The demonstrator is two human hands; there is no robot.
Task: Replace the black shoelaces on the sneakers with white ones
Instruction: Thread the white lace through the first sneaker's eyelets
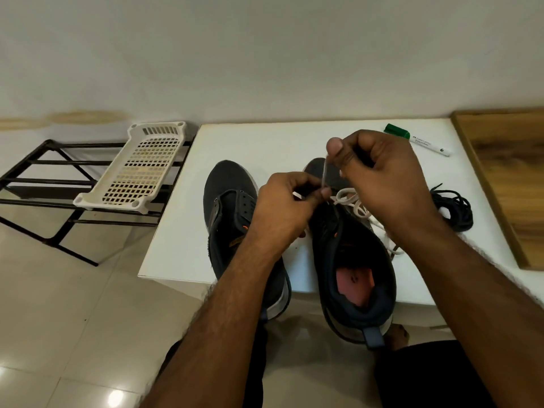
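in the head view both dark sneakers stand on the white table (250,136), and everything else is placed from the right sneaker (350,260): the left sneaker (232,201) stands just beside it with bare eyelets, the removed black laces (452,209) lie in a heap on its far right, and a green-capped marker (418,139) lies beyond its toe. over its eyelets the left hand (282,213) is curled, pinching the white lace (353,201) low down, while the right hand (382,178) pinches the same strand higher, holding it taut and upright; the rest of the lace lies looped across the tongue. the risks i see: the thin tip could slip from either pinch or miss the eyelet, the loose loops could tangle or knot when pulled, and the heels overhanging the table's near edge could let a hard tug drag the right sneaker off.
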